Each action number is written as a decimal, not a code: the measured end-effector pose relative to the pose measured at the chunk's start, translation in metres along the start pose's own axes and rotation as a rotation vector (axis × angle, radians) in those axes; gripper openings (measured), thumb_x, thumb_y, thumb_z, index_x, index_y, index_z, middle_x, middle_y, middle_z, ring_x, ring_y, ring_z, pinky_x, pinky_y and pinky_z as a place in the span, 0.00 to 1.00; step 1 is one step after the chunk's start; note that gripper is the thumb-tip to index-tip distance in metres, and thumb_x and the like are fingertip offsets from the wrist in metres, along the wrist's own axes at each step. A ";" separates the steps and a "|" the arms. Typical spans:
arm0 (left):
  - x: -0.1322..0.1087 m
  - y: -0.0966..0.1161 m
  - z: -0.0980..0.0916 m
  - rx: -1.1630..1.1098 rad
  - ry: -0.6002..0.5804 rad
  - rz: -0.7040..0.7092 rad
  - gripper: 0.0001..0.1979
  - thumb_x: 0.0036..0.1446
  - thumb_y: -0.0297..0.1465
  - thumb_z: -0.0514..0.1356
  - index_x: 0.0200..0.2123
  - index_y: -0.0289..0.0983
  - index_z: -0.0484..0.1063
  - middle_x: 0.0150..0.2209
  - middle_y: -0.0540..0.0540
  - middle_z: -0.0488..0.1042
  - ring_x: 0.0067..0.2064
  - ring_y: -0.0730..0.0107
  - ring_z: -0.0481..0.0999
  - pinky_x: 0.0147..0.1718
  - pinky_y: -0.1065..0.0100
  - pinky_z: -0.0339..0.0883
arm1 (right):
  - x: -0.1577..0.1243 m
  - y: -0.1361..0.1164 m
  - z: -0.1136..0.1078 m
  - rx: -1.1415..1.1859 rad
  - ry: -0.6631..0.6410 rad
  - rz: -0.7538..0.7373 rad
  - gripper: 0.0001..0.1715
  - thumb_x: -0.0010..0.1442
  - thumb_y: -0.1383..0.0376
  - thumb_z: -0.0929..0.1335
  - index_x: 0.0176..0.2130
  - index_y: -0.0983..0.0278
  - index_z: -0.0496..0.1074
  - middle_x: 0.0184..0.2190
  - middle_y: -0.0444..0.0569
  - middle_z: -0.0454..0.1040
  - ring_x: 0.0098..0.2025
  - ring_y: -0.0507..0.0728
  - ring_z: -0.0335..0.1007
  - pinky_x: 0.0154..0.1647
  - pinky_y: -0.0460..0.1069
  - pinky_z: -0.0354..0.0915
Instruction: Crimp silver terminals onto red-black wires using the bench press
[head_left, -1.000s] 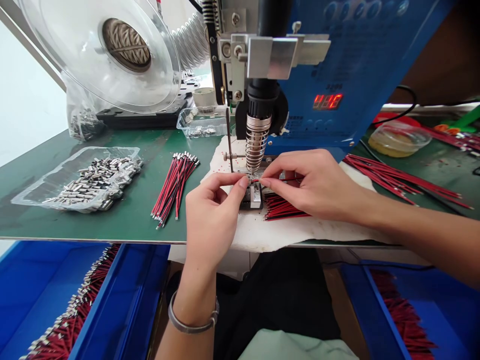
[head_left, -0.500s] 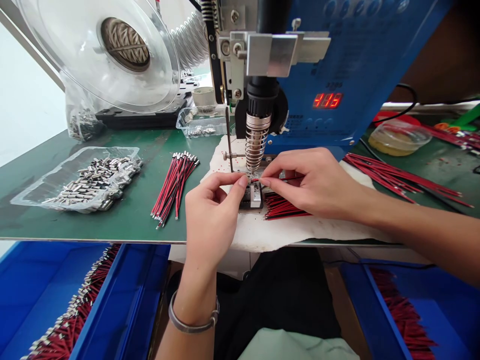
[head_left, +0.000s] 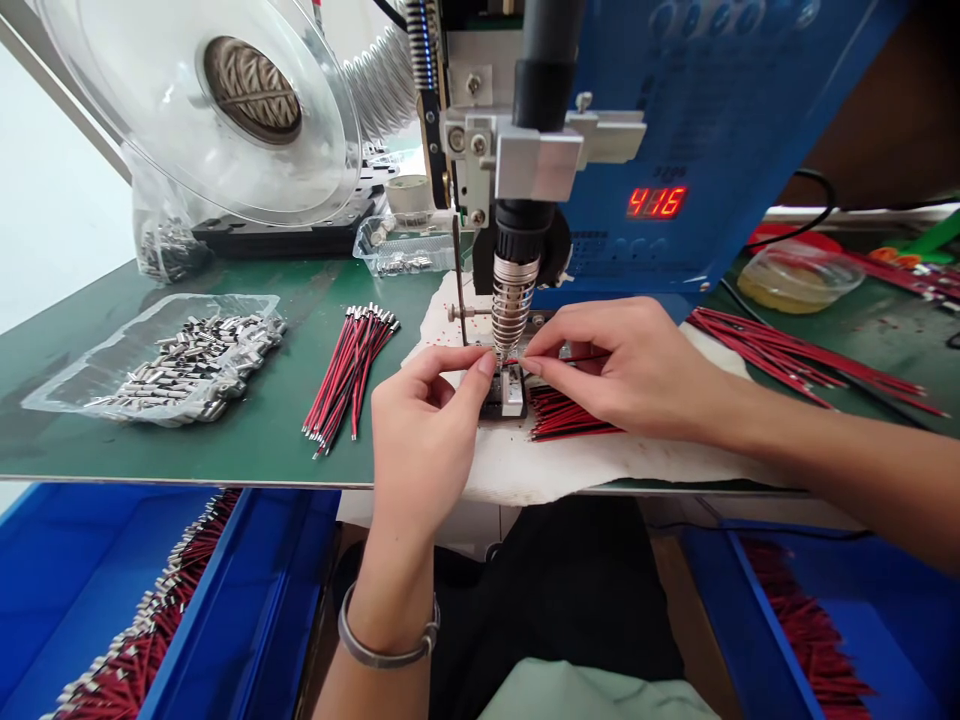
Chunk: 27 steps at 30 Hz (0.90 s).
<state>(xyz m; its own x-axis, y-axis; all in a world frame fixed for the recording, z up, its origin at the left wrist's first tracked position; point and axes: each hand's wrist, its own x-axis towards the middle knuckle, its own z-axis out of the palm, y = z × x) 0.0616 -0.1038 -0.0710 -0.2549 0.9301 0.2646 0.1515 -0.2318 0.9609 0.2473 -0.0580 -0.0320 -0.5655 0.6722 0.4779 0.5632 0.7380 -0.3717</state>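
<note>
My left hand (head_left: 431, 430) is closed in a pinch at the left side of a small metal jig (head_left: 512, 392); what lies between thumb and forefinger is too small to make out. From the right, my right hand (head_left: 611, 365) pinches a thin red-and-black wire (head_left: 585, 358), its end at the jig between both hands' fingertips. Directly above that spot, the spring-wrapped soldering head (head_left: 514, 290) is lowered, its tip close to the wire end. Under my right hand, several more red-and-black wires (head_left: 566, 415) lie on a white cloth (head_left: 517, 465).
A clear tray (head_left: 67, 395) of metal connectors and a bundle of wires with connectors (head_left: 349, 375) lie left. Behind stand a solder spool (head_left: 150, 110) and the blue machine (head_left: 652, 260). More wires (head_left: 810, 355) lie right. Blue bins (head_left: 262, 590) sit below the table edge.
The soldering head and its clamp have come down toward the jig, and its spring looks more squeezed. Both my hands stay in place.
</note>
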 end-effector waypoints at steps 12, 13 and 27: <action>0.001 0.000 0.000 0.026 0.013 0.019 0.09 0.55 0.38 0.69 0.36 0.39 0.82 0.34 0.46 0.80 0.33 0.69 0.75 0.28 0.70 0.64 | 0.000 0.001 0.001 0.016 -0.003 -0.010 0.07 0.63 0.66 0.68 0.36 0.63 0.78 0.30 0.44 0.79 0.26 0.49 0.67 0.30 0.47 0.61; 0.001 0.000 0.000 0.027 0.013 0.018 0.09 0.55 0.38 0.69 0.36 0.39 0.82 0.34 0.46 0.80 0.33 0.69 0.75 0.28 0.70 0.64 | 0.000 0.001 0.001 0.019 -0.002 -0.013 0.07 0.63 0.66 0.68 0.36 0.63 0.78 0.30 0.43 0.79 0.26 0.49 0.66 0.30 0.47 0.61; 0.000 0.000 0.000 0.041 0.012 0.030 0.10 0.55 0.39 0.69 0.37 0.38 0.82 0.34 0.45 0.79 0.32 0.69 0.73 0.25 0.70 0.62 | 0.000 0.000 0.000 0.014 -0.002 -0.005 0.08 0.63 0.66 0.68 0.35 0.63 0.78 0.30 0.44 0.79 0.25 0.49 0.66 0.30 0.47 0.60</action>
<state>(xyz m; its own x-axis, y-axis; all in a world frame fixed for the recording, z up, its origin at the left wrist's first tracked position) 0.0615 -0.1034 -0.0708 -0.2608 0.9193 0.2946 0.1983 -0.2476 0.9483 0.2466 -0.0580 -0.0319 -0.5698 0.6685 0.4779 0.5515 0.7422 -0.3808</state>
